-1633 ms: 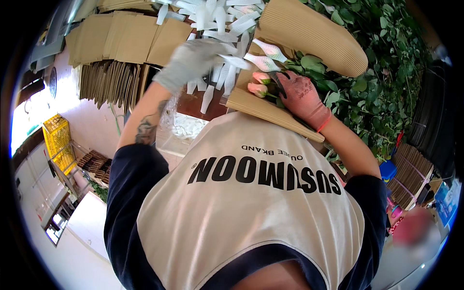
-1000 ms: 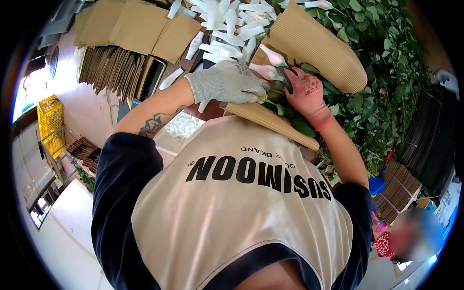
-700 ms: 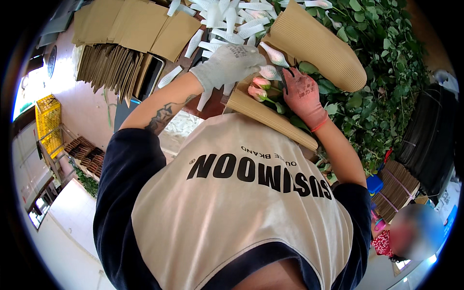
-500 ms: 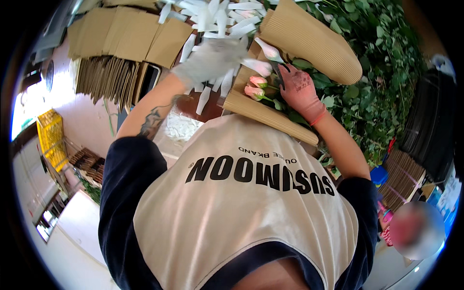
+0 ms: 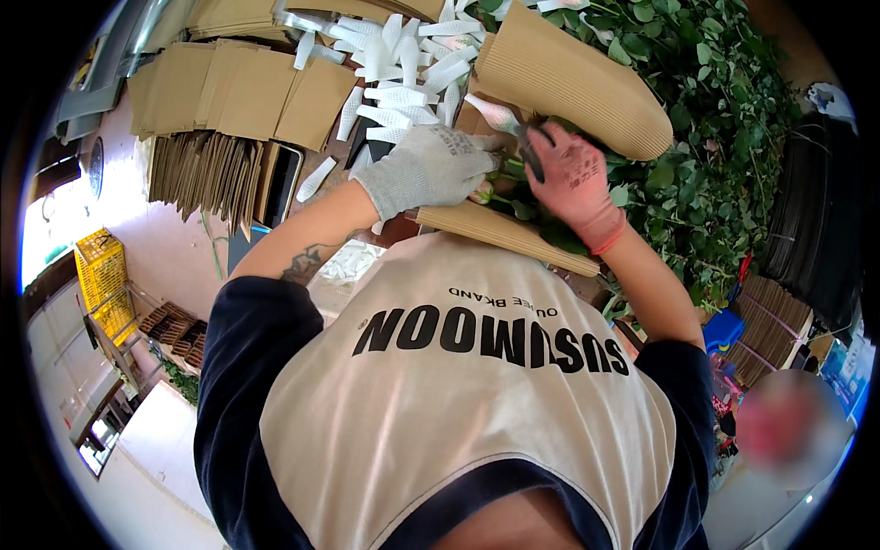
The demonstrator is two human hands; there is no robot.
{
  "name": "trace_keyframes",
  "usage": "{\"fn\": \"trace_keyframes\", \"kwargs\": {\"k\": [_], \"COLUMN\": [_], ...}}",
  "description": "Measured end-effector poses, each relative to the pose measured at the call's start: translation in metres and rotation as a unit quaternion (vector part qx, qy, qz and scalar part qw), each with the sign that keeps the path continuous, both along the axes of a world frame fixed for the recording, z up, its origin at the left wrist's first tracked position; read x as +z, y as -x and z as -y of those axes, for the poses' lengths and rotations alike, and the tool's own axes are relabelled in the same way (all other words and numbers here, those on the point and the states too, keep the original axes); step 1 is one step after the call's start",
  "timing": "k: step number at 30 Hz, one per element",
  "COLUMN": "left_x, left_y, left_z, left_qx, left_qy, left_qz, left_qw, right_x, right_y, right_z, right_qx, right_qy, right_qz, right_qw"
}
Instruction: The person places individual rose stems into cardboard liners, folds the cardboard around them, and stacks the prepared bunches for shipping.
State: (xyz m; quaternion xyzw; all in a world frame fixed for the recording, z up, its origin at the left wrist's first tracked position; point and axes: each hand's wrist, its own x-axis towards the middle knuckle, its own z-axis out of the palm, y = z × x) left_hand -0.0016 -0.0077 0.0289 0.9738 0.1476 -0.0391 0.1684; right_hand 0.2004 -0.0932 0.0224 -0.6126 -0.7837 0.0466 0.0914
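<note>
My left hand, in a grey glove, curls its fingers round pink roses, mostly covering their heads. Close beside it, my right hand, in a pink glove with dark fingertips, is closed on rose stems just below the heads. A rose in a white mesh sleeve lies just beyond the fingers. Under and around the roses is corrugated brown cardboard, with a near edge by my shirt and a far rounded flap folded outward. The fingertips of both hands are partly hidden.
White mesh sleeves lie heaped beyond my left hand. Flat cardboard pieces are stacked at the left. A thick bank of leafy rose stems fills the right. A yellow crate stands far left; another person is at lower right.
My left hand has come right and nearer from the sleeve heap, onto the rose heads. One sleeved rose is now covered from view. The right hand stays almost in place.
</note>
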Motion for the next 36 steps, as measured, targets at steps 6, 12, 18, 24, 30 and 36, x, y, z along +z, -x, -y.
{"fn": "trace_keyframes", "kwargs": {"k": [6, 12, 18, 24, 30, 36], "left_x": [-0.013, -0.017, -0.040, -0.031, -0.011, 0.015], "left_y": [0.007, 0.008, 0.000, -0.002, 0.049, 0.005], "left_z": [0.000, -0.007, -0.033, -0.042, -0.069, -0.012], "left_qx": [-0.002, 0.034, 0.161, 0.140, 0.266, 0.035], "left_qy": [0.003, 0.062, 0.068, 0.076, -0.004, 0.101], "left_qz": [0.033, 0.103, 0.162, 0.189, 0.082, 0.042], "left_qw": [0.999, 0.992, 0.971, 0.969, 0.961, 0.993], "right_x": [-0.024, -0.028, -0.022, -0.037, -0.030, -0.027], "right_y": [-0.001, -0.002, -0.003, -0.012, -0.005, -0.003], "right_z": [-0.019, -0.009, -0.012, -0.011, -0.010, -0.012], "right_qx": [0.007, 0.024, 0.041, 0.029, 0.023, 0.017], "right_qy": [-0.055, -0.041, -0.031, -0.017, 0.001, -0.001], "right_qz": [0.086, 0.076, 0.084, 0.058, 0.073, 0.041], "right_qw": [0.995, 0.996, 0.995, 0.998, 0.997, 0.999]}}
